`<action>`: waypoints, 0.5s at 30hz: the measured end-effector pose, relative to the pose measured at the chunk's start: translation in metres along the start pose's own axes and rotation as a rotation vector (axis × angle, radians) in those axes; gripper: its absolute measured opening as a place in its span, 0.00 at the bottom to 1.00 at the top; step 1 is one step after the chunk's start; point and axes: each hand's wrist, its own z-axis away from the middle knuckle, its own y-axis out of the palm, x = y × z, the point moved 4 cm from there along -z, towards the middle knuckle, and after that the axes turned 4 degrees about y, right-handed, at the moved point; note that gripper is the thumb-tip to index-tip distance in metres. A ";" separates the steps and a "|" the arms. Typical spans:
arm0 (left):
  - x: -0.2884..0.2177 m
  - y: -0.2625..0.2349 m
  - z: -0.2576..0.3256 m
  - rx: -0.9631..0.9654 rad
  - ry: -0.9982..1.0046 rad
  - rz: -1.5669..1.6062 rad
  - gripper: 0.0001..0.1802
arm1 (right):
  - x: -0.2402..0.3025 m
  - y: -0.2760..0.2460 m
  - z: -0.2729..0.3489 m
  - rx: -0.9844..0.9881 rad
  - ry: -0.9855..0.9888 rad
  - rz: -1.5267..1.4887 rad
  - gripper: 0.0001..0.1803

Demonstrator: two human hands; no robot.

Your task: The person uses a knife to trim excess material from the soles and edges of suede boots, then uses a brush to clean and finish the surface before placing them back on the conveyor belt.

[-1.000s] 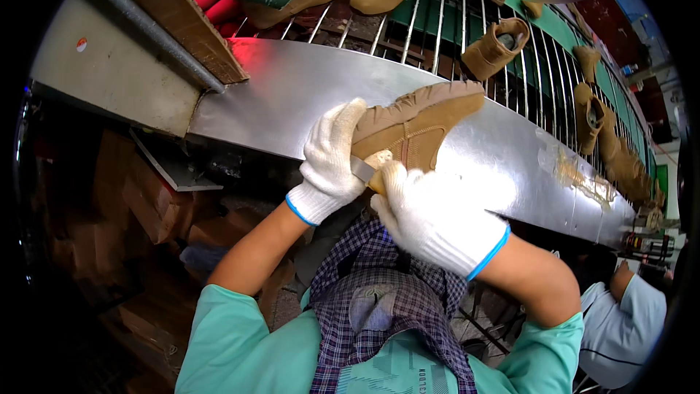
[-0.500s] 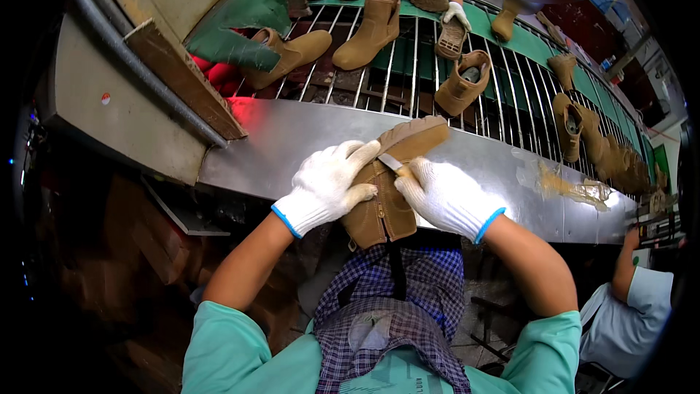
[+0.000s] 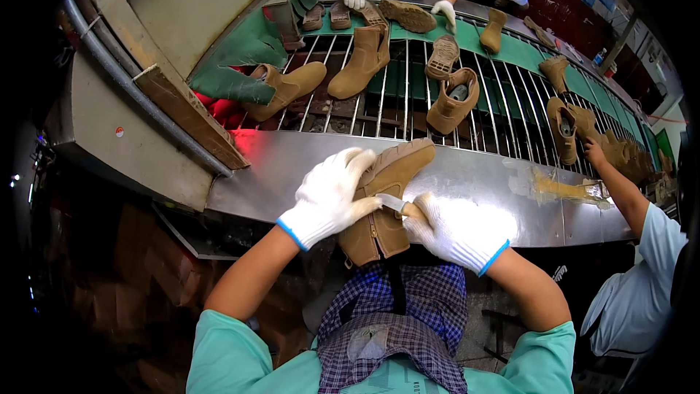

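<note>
A tan boot with a zipper (image 3: 375, 239) lies before me at the metal edge, its sole facing up and away to the right. My left hand (image 3: 329, 188), in a white glove with a blue cuff, is closed around the boot's side. My right hand (image 3: 461, 228), gloved alike, grips the wooden handle of a short knife (image 3: 392, 203). The blade points left across the boot near the zipper's top, close to my left thumb. Whether its edge touches the leather I cannot tell.
Beyond the metal edge (image 3: 292, 168) runs a rod conveyor (image 3: 403, 102) with several tan boots (image 3: 360, 66) and loose soles (image 3: 442, 57). Two people with white gloves work across it. At the right a person reaches toward a row of boots (image 3: 564, 130). A metal cabinet (image 3: 138, 142) borders the left.
My right hand and the knife have come down nearer to me. The boot has turned slightly. The facing co-worker's hand has let go of a sole; the right-hand person now reaches to the boots.
</note>
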 end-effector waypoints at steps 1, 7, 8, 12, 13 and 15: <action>0.001 0.005 -0.010 0.060 -0.033 -0.009 0.53 | 0.000 0.000 0.002 -0.084 -0.008 -0.001 0.19; 0.001 0.016 -0.027 0.365 -0.233 0.087 0.56 | -0.021 -0.005 -0.015 -0.212 0.065 -0.145 0.23; 0.004 0.021 -0.023 0.327 -0.201 0.059 0.56 | -0.021 -0.006 -0.016 -0.232 0.081 -0.206 0.24; 0.001 0.013 -0.023 0.297 -0.184 0.064 0.54 | -0.040 0.025 -0.050 -0.094 0.174 -0.048 0.27; -0.001 0.004 -0.021 0.348 -0.209 0.064 0.53 | -0.039 0.022 -0.049 -0.104 0.154 -0.039 0.27; 0.005 -0.002 0.003 0.117 -0.056 -0.005 0.53 | -0.038 0.013 -0.042 -0.150 0.137 -0.014 0.26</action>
